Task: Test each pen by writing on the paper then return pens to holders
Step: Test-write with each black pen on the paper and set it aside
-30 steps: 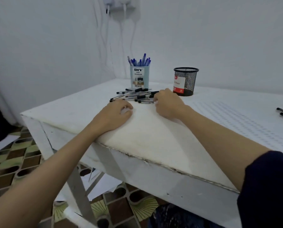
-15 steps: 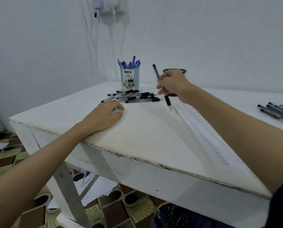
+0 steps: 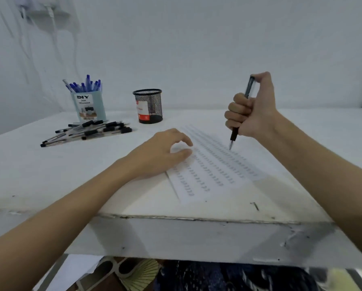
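My right hand (image 3: 250, 107) grips a black pen (image 3: 242, 111) in a fist, thumb on its top end, tip pointing down just above the paper (image 3: 215, 171). The paper carries several rows of small scribbles. My left hand (image 3: 161, 153) rests on the paper's left edge with fingers spread and holds nothing. A pile of several black pens (image 3: 87, 132) lies at the back left. Behind the pile stands a light blue holder (image 3: 88, 106) full of blue pens. To its right is a black mesh holder (image 3: 149, 106).
The white table (image 3: 49, 175) has a worn front edge (image 3: 196, 219) close to me. A white wall with hanging cables (image 3: 49, 24) rises behind. Patterned floor tiles show under the table.
My right hand took a black pen from the pile and carried it right, over the paper. My left hand slid right onto the paper's edge. The view turned to the right.
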{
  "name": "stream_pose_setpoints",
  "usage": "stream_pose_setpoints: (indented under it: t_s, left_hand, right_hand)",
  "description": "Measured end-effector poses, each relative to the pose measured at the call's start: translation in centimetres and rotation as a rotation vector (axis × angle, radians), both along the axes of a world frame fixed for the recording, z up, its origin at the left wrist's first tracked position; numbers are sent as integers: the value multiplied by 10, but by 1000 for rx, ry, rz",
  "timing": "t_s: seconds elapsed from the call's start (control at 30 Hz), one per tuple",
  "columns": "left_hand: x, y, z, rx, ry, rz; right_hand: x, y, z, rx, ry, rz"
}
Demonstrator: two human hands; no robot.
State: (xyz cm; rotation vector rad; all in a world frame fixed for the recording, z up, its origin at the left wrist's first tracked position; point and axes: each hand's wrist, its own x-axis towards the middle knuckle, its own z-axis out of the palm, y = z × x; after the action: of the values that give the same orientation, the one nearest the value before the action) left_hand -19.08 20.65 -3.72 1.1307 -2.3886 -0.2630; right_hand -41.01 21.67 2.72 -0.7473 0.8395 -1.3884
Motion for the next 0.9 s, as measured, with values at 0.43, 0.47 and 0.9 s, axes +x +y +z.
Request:
stream_pose_setpoints:
  t_s: [0.43, 0.47, 0.9]
  left_hand:
    - [-60, -33, -2, 145, -216, -91]
    - [-64, -36, -2, 146, -225, -96]
    - [-72, -50, -17, 137, -91, -91]
  right_hand:
    - [-44, 4, -25, 16, 354, 84]
    - [-46, 6, -27, 21, 429, 107]
    - [-30, 19, -58, -251, 859, -219]
